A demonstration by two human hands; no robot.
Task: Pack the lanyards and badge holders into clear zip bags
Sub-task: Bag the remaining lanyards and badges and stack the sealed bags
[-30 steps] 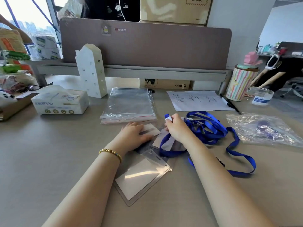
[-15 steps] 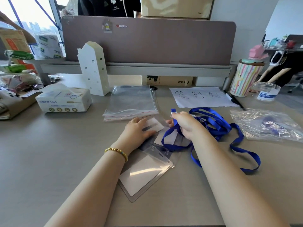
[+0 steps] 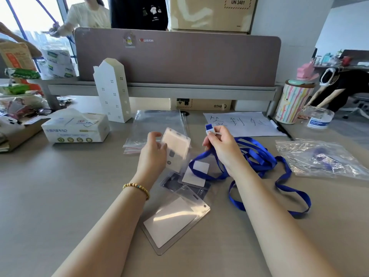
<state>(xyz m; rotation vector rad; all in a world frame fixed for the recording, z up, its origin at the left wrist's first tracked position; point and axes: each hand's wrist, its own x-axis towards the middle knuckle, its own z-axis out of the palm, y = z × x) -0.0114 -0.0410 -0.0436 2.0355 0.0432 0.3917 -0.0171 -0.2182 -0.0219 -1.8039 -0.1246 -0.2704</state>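
My left hand (image 3: 153, 154) holds a clear badge holder (image 3: 176, 148) with a white card, lifted off the desk and tilted. My right hand (image 3: 221, 148) pinches the clip end of a blue lanyard (image 3: 257, 156), raised above the desk; the strap trails in loops to the right. Under my hands lie more badge holders (image 3: 194, 176), and a large clear one (image 3: 175, 220) lies nearest me. A stack of empty clear zip bags (image 3: 157, 124) lies behind my left hand. A filled zip bag (image 3: 317, 158) rests at the right.
A tissue box (image 3: 75, 127) and a white house-shaped box (image 3: 112, 90) stand at the left. A sheet of paper with writing (image 3: 241, 123), a pen (image 3: 279, 126), a striped cup (image 3: 292, 101) and a small tub (image 3: 319, 117) are at the back right. A brown partition (image 3: 177, 56) closes the desk's rear.
My left hand has picked a badge holder up off the desk. My right hand has lifted the lanyard's clip end upward, away from the pile.
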